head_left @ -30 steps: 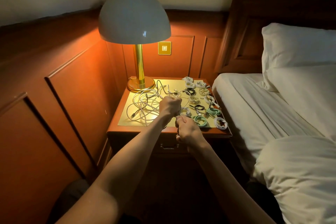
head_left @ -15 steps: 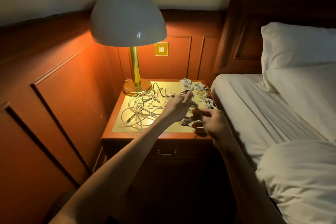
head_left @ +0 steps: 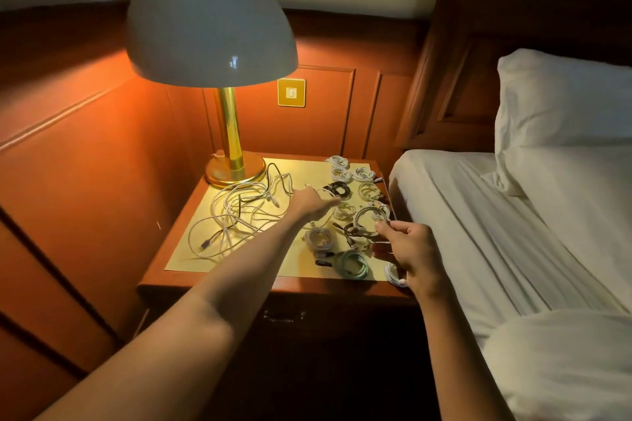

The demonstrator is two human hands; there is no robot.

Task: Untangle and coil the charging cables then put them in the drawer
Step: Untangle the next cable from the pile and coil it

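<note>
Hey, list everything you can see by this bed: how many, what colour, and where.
Nightstand: one, reddish wood, yellow top; centre.
Lamp: one, white shade, brass stem; nightstand's back left.
Tangled cables: one heap, mostly white; nightstand's left half.
Coiled cables: roughly ten, mostly white; nightstand's right half.
Black coil: one; among them, toward the back.
Mint coil: one; front right.
Drawer: one, dark, shut; below the top.
Wall switch: one, gold; behind the lamp.
Bed: one, white sheets; right.
Pillow: one, white; by the headboard.
Left hand: stretched toward the black coil.
Right hand: pinching a pale coil.
</note>
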